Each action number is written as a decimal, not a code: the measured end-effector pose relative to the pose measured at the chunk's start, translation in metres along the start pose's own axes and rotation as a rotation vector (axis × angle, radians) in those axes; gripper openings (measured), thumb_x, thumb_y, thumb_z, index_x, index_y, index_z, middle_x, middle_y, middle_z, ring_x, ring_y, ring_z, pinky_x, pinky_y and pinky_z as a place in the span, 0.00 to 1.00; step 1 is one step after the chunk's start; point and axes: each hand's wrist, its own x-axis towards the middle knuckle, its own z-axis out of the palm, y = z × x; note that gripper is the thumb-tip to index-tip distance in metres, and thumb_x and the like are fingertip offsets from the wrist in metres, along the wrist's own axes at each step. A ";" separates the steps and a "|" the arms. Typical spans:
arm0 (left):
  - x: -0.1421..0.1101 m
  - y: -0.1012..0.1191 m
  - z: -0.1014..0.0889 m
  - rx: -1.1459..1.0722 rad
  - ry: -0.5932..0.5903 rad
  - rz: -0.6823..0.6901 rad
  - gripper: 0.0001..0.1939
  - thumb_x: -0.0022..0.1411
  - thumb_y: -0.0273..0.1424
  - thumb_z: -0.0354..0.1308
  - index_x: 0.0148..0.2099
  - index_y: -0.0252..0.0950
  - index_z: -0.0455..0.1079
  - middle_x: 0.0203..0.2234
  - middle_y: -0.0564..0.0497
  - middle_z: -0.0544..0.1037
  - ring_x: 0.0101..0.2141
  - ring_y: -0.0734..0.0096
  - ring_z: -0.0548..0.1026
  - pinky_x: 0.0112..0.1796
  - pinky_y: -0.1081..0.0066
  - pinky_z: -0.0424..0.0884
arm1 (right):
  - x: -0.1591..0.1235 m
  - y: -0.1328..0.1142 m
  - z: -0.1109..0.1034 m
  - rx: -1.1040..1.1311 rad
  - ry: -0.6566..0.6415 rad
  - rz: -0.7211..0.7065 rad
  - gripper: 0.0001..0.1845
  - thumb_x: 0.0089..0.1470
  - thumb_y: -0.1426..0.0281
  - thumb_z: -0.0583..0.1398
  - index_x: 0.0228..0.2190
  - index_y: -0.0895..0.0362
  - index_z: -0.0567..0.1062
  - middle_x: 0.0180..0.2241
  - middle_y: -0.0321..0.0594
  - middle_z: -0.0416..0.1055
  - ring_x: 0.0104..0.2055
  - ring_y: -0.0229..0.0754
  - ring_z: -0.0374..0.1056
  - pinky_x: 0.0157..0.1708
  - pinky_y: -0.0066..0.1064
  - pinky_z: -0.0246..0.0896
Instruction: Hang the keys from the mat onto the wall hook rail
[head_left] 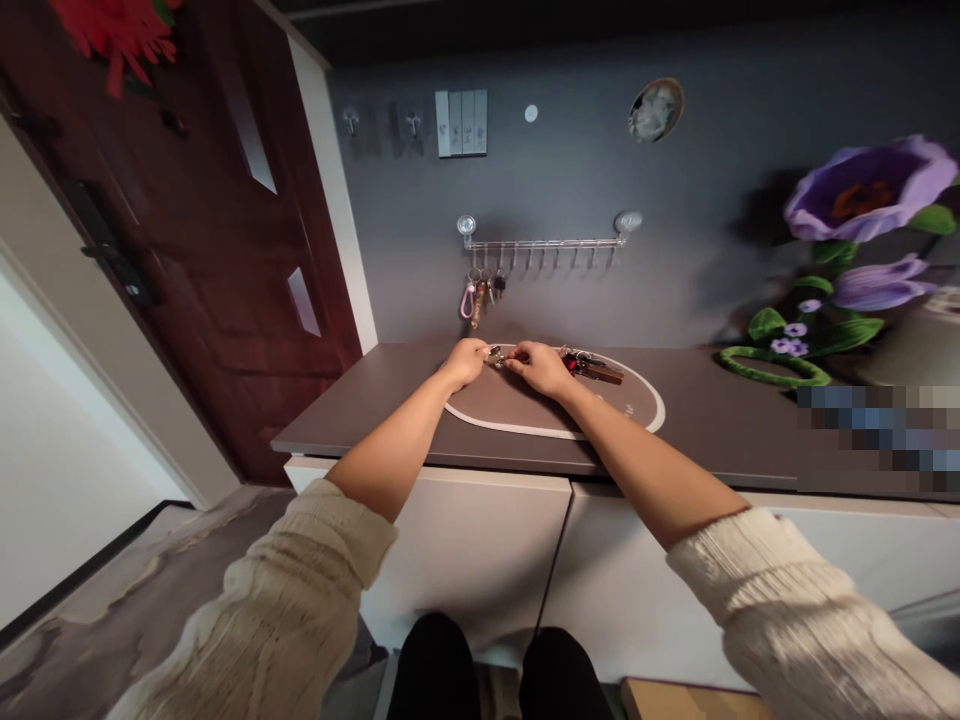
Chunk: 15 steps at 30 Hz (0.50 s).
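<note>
Both hands work at the centre of the frame, over an oval mat (517,405) lying on the tabletop (360,400). The small metal item (495,354), apparently part of a key set, sits between them, just above or on the mat's far part. The left hand (466,362) pinches its left end; the right hand (541,368) has its fingertips drawn together on the right end. For sound handling, the left pinch is best kept firm and steady while the right makes small, controlled movements with the fingertips alone. Working low over the mat is advisable, as a dropped piece would land softly. The right wrist appears just beside a bunch of keys (596,369) right of centre, so care is needed not to drag or tangle it. The hook rail (551,244) above, with its hanging keys (478,300) at the left end, is well clear of the hands. Limits of inspection: the fingers cover much of the item, and whether it is one piece or several linked ones cannot be determined. The right hand hides the left end of the bunch; contact there cannot be confirmed. Lettering (628,411) on the mat is illegible. A pixelated patch (885,430) masks whatever lies at the right edge, and both sleeves run out of the frame below.
</note>
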 end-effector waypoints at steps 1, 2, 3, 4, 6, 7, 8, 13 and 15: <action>0.000 0.000 0.001 -0.060 -0.009 -0.008 0.11 0.58 0.27 0.45 0.31 0.31 0.69 0.17 0.55 0.66 0.20 0.80 0.59 0.26 0.76 0.57 | 0.000 -0.001 0.000 0.006 0.004 -0.012 0.07 0.47 0.67 0.58 0.28 0.58 0.73 0.30 0.40 0.73 0.31 0.38 0.66 0.33 0.27 0.56; 0.000 0.000 0.001 -0.116 -0.020 -0.013 0.11 0.58 0.27 0.45 0.30 0.31 0.68 0.17 0.55 0.65 0.20 0.80 0.59 0.25 0.77 0.58 | 0.000 -0.001 0.000 0.009 0.009 -0.024 0.07 0.47 0.67 0.59 0.28 0.58 0.73 0.30 0.40 0.73 0.32 0.38 0.66 0.33 0.27 0.56; 0.001 0.001 0.001 -0.168 -0.031 -0.016 0.11 0.58 0.26 0.46 0.30 0.31 0.68 0.17 0.55 0.64 0.19 0.81 0.58 0.25 0.77 0.58 | 0.000 -0.002 0.000 0.010 0.017 -0.035 0.07 0.47 0.66 0.59 0.27 0.58 0.73 0.30 0.40 0.72 0.32 0.38 0.65 0.33 0.27 0.56; 0.001 0.001 0.002 -0.216 -0.042 -0.021 0.10 0.58 0.26 0.46 0.31 0.31 0.68 0.17 0.56 0.64 0.19 0.81 0.58 0.25 0.78 0.58 | 0.000 -0.002 0.000 0.011 0.026 -0.045 0.08 0.47 0.66 0.59 0.27 0.58 0.73 0.30 0.40 0.72 0.32 0.38 0.65 0.34 0.27 0.55; 0.002 0.002 0.002 -0.296 -0.064 -0.041 0.09 0.58 0.25 0.46 0.31 0.30 0.67 0.17 0.56 0.63 0.19 0.82 0.59 0.25 0.78 0.58 | 0.001 -0.002 0.001 0.011 0.042 -0.060 0.08 0.46 0.66 0.59 0.27 0.59 0.72 0.30 0.41 0.72 0.32 0.38 0.64 0.34 0.28 0.55; 0.002 0.003 0.002 -0.327 -0.076 -0.052 0.09 0.58 0.24 0.46 0.31 0.30 0.67 0.17 0.56 0.63 0.19 0.83 0.59 0.24 0.78 0.58 | 0.001 -0.001 0.001 0.010 0.050 -0.065 0.07 0.46 0.67 0.60 0.27 0.59 0.72 0.30 0.40 0.71 0.32 0.38 0.64 0.34 0.28 0.55; 0.002 0.003 0.002 -0.354 -0.087 -0.061 0.09 0.58 0.24 0.46 0.31 0.30 0.67 0.17 0.56 0.63 0.18 0.83 0.59 0.24 0.78 0.58 | 0.001 -0.001 0.001 0.010 0.058 -0.068 0.07 0.46 0.67 0.59 0.27 0.59 0.72 0.30 0.40 0.71 0.32 0.38 0.64 0.35 0.28 0.55; 0.000 0.006 0.001 -0.430 -0.140 -0.066 0.09 0.59 0.24 0.46 0.30 0.30 0.66 0.18 0.55 0.64 0.18 0.84 0.59 0.23 0.79 0.57 | 0.002 0.001 0.001 0.003 0.091 -0.069 0.06 0.48 0.68 0.58 0.27 0.59 0.72 0.30 0.41 0.70 0.33 0.38 0.63 0.36 0.29 0.55; -0.001 0.007 0.000 -0.440 -0.156 -0.056 0.09 0.59 0.25 0.46 0.30 0.31 0.66 0.18 0.55 0.65 0.18 0.85 0.59 0.23 0.79 0.57 | 0.002 0.001 0.000 0.002 0.095 -0.075 0.06 0.49 0.69 0.57 0.27 0.59 0.72 0.30 0.41 0.70 0.33 0.38 0.62 0.36 0.29 0.54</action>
